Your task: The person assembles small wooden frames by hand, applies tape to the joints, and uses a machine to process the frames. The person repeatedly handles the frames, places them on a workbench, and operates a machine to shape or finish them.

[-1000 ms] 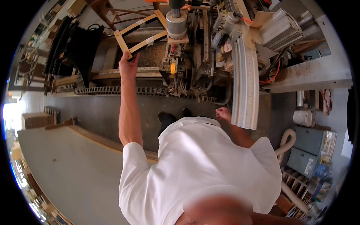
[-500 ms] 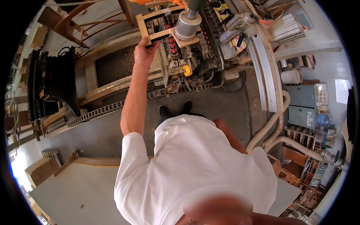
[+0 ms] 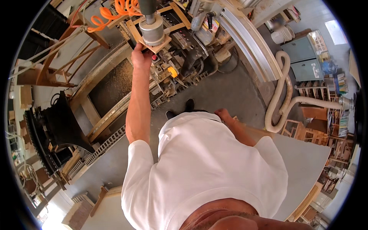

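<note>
My left hand (image 3: 141, 58) reaches forward and grips the near left end of a pale wooden frame (image 3: 134, 32), its fingers partly hidden beneath. The frame lies on the machine bed, with one end piece left of a round metal press cylinder (image 3: 152, 33) and the other to its right. Under the cylinder, a square wooden pad (image 3: 158, 46) sits over the frame. A red round knob (image 3: 154, 58) shows beside my hand, and a yellow one (image 3: 173, 72) is nearer me. My right hand (image 3: 222, 113) hangs low by my hip; its fingers are too indistinct to read.
Orange coiled hose (image 3: 115, 14) loops behind the press. A long metal rail (image 3: 251, 48) runs along the right, near a ribbed beige hose (image 3: 276, 96). A grey board (image 3: 306, 153) lies at right, and a black machine part (image 3: 63, 124) stands at left.
The view has turned. The wooden frame has slid rightward under the press cylinder with my left hand still gripping its left end, now close to the cylinder. My right hand shows more.
</note>
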Available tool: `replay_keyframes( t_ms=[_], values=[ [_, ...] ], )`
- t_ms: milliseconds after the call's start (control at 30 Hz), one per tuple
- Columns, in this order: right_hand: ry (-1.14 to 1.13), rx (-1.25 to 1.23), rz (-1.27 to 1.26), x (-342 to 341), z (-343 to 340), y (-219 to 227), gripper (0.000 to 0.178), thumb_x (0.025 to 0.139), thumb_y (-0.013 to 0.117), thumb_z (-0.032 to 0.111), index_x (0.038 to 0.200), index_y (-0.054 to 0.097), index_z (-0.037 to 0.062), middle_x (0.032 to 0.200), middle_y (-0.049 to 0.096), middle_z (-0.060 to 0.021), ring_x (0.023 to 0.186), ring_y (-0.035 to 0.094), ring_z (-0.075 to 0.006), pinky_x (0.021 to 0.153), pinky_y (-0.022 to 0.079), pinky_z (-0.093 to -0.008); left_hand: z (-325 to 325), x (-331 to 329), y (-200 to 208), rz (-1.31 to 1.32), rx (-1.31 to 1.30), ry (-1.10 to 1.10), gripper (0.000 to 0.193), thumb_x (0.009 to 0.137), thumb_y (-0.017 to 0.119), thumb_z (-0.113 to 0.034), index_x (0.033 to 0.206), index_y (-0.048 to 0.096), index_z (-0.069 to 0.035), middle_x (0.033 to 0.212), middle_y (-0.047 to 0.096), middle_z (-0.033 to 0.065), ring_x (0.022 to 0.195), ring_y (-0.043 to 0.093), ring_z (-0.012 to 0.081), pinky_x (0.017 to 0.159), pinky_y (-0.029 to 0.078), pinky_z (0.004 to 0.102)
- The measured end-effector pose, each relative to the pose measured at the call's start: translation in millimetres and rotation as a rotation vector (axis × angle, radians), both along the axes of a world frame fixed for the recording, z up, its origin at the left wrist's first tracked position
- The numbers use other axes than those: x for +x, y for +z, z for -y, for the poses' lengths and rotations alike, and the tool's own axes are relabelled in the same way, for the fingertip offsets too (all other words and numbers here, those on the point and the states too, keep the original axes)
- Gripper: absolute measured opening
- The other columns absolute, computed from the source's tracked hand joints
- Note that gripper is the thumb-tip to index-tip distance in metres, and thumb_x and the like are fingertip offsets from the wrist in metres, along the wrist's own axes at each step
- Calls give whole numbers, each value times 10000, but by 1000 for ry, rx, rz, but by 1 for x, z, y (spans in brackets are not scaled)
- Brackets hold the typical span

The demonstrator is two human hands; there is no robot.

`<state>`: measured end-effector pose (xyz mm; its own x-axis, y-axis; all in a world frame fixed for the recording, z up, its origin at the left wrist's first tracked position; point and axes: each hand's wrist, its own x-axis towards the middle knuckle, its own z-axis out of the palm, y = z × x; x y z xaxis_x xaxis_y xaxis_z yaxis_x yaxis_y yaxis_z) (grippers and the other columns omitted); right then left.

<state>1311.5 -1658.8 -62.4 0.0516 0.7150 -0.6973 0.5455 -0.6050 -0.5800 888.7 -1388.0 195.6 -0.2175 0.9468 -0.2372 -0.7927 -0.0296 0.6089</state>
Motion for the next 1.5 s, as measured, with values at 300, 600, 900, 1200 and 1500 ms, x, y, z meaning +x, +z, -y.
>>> replay_keyframes(
  t_ms=[300,600,900,1200,1500],
  values=[
    [60,101,-164,18,23,-55,253,821,688,254,851,743,8,639,657,-86,521,581,-156,496,475,-369,-5,20,19,43,30,-54,381,1020,364,-168,1323,491,25,1342,533,152,1287,480,315,1096,385,483],
    [180,64,54,6,-13,-7,251,811,655,247,784,726,9,682,679,-124,633,606,-180,620,492,-401,9,-12,7,-564,-130,-318,361,979,531,-221,1271,564,-11,1083,656,81,927,626,183,784,512,335],
    [104,41,1,-3,-11,37,299,829,682,273,876,729,-18,784,703,-147,723,633,-184,669,512,-392,-3,-7,16,-687,-68,-123,522,1001,508,-168,1465,361,18,1071,676,144,923,688,227,792,577,354],
    [284,154,-4,21,16,35,291,859,611,244,819,712,-26,761,701,-189,689,629,-201,684,504,-401,-4,-20,3,-640,-94,-54,533,957,581,-162,1428,425,35,988,681,111,693,655,157,668,556,285],
    [108,-16,85,-17,-8,83,279,867,608,235,876,698,-30,763,679,-145,749,622,-189,711,502,-384,16,-14,6,-677,-94,-20,530,950,596,-151,1416,440,48,1010,663,110,762,648,147,673,566,284]
  ],
)
